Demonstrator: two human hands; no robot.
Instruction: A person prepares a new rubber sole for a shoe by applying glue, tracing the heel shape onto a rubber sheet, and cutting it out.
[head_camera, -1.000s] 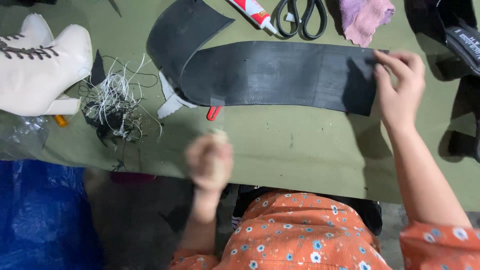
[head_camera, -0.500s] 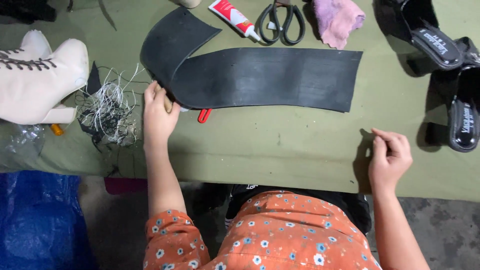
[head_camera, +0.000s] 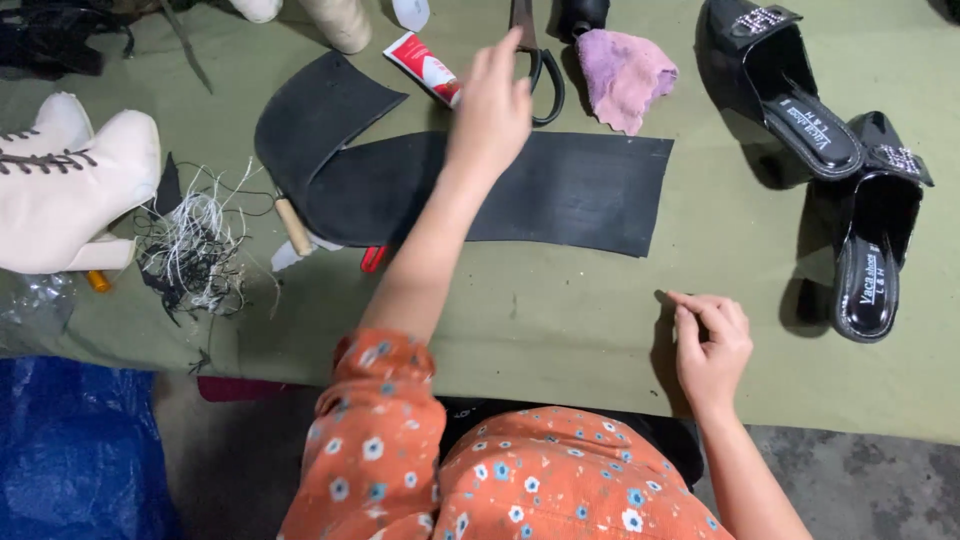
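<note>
Nearest the body, the right hand (head_camera: 712, 345) rests on the olive-green cloth-covered table (head_camera: 540, 320), its fingers curled and pinched together; whether they nip anything cannot be told. Beyond it lies a long flat black rubber sheet (head_camera: 580, 190). Above that sheet the left hand (head_camera: 490, 105) reaches, fingers loosely open, to the black-handled scissors (head_camera: 535, 60) at the far edge, beside a red-and-white glue tube (head_camera: 425, 68) and a crumpled pink cloth (head_camera: 625, 75).

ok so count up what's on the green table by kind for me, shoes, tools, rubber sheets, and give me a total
Black sandals: 2
Cream boot: 1
Black rubber sheets: 2
Scissors: 1, left hand reaching to them
Glue tube: 1
Pink cloth: 1
Thread tangle: 1
Total: 9
</note>
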